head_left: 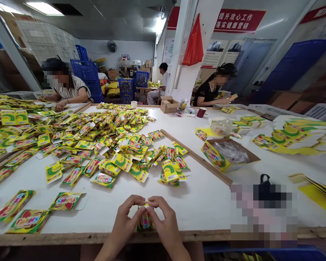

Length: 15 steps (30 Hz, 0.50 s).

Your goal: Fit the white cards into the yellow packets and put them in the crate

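At the table's near edge my left hand and my right hand both pinch one small yellow-green printed packet between fingertips and thumbs. The packet stands upright between the two hands, partly hidden by my fingers. A large heap of similar yellow packets covers the white table beyond my hands. A few flat packets lie singly to my left.
A long wooden strip runs diagonally across the table. Right of it an open cardboard box holds clear bags. Stacks of yellow cards lie far right. A small carton and cup stand at the back. Three people sit farther off.
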Each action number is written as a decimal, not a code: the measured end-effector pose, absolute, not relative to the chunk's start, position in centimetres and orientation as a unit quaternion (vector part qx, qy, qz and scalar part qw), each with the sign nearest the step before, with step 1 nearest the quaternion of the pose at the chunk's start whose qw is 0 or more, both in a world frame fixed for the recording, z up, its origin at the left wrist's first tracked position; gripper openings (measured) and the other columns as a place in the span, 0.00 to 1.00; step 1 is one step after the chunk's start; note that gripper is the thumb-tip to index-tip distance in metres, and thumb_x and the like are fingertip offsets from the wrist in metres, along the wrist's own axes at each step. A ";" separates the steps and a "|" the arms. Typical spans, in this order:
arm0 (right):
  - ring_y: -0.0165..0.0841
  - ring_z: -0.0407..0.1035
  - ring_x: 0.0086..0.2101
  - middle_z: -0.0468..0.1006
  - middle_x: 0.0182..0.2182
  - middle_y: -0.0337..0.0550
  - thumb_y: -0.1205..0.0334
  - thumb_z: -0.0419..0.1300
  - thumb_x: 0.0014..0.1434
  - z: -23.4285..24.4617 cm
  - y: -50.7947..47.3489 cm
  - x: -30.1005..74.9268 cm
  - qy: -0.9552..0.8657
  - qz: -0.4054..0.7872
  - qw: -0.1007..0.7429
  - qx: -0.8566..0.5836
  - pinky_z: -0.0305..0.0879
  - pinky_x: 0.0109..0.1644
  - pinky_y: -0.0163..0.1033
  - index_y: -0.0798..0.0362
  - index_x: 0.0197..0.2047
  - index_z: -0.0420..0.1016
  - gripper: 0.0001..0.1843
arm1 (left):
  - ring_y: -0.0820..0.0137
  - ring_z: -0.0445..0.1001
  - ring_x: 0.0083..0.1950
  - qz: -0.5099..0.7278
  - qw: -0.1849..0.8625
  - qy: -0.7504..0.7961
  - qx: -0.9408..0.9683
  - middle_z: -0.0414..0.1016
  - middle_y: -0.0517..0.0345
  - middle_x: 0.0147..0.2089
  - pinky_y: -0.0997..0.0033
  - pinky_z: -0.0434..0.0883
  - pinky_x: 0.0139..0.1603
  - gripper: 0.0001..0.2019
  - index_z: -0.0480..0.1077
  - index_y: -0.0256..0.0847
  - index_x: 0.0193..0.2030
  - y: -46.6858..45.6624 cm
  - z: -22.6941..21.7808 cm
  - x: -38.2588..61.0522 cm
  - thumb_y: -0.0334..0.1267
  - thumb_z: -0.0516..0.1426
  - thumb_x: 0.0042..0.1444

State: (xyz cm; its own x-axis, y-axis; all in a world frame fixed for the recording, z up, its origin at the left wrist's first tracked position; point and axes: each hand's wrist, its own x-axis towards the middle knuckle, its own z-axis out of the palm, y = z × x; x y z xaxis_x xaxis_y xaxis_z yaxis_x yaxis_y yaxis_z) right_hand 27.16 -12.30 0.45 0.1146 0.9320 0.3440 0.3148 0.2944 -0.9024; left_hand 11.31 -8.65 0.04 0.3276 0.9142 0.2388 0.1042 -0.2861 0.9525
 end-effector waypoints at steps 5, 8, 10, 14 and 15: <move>0.35 0.72 0.36 0.78 0.34 0.42 0.62 0.59 0.61 0.6 -11.9 26.6 -0.576 0.295 0.526 -0.551 0.67 0.41 0.34 0.52 0.36 0.74 0.04 | 0.64 0.75 0.43 0.448 0.479 0.412 0.632 0.76 0.54 0.39 0.68 0.71 0.46 0.07 0.72 0.41 0.41 -8.8 0.0 11.7 0.40 0.58 0.59; 0.34 0.72 0.32 0.78 0.30 0.41 0.61 0.59 0.61 0.8 -11.5 26.5 -0.563 0.290 0.520 -0.573 0.66 0.38 0.34 0.52 0.36 0.74 0.05 | 0.65 0.75 0.40 0.454 0.490 0.430 0.607 0.76 0.56 0.37 0.69 0.71 0.42 0.07 0.72 0.40 0.39 -8.6 -0.1 12.1 0.41 0.58 0.59; 0.34 0.72 0.32 0.78 0.29 0.41 0.61 0.59 0.60 1.0 -11.4 26.6 -0.560 0.287 0.523 -0.574 0.66 0.37 0.33 0.53 0.35 0.74 0.05 | 0.65 0.75 0.39 0.456 0.490 0.430 0.606 0.76 0.56 0.36 0.70 0.71 0.42 0.07 0.72 0.40 0.38 -8.4 -0.2 12.2 0.42 0.57 0.59; 0.35 0.73 0.34 0.78 0.31 0.42 0.62 0.58 0.61 0.7 -11.9 26.9 -0.573 0.292 0.530 -0.553 0.67 0.39 0.33 0.52 0.34 0.75 0.06 | 0.65 0.75 0.42 0.461 0.477 0.398 0.634 0.76 0.56 0.37 0.69 0.71 0.44 0.06 0.74 0.41 0.37 -8.4 -0.7 12.0 0.40 0.57 0.60; 0.35 0.73 0.36 0.78 0.33 0.42 0.62 0.58 0.62 0.5 -12.1 26.9 -0.577 0.297 0.531 -0.545 0.67 0.40 0.34 0.52 0.35 0.75 0.06 | 0.64 0.75 0.43 0.464 0.470 0.388 0.643 0.76 0.55 0.38 0.68 0.71 0.45 0.06 0.74 0.41 0.37 -8.5 -0.8 11.9 0.39 0.57 0.60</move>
State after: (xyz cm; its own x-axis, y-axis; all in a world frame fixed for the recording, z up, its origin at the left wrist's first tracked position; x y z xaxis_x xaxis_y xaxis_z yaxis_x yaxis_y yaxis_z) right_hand 26.93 -12.08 0.45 0.1566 0.9445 0.2888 0.3131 0.2298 -0.9215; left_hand 11.91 -8.47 -0.81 0.2676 0.9352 0.2321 0.0632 -0.2574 0.9642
